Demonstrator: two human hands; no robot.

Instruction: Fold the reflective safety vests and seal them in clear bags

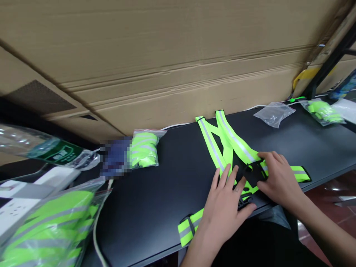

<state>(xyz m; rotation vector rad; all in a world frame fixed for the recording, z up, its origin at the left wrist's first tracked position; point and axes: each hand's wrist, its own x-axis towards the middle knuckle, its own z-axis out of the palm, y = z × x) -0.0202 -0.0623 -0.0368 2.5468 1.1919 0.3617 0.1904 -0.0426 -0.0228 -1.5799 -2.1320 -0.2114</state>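
Observation:
A neon-yellow reflective safety vest with silver stripes and elastic straps [222, 148] lies spread on the black table top [155, 193]. My right hand [280, 180] grips a black plastic buckle [254, 172] on the vest's strap, with the fingers over its top edge. My left hand [222, 211] rests flat on the straps with its fingers spread. Its thumb lies close to a second black buckle [244, 202], which is partly hidden. A strap end with a black loop [187, 230] sticks out past the table's front edge below my left hand.
Plastic bags of folded neon vests lie at the left [47, 230], the back middle [144, 150] and the back right [322, 113]. An empty clear bag [274, 113] lies behind the vest. A white power strip [22, 207] sits at the left. Cardboard [167, 63] walls the back.

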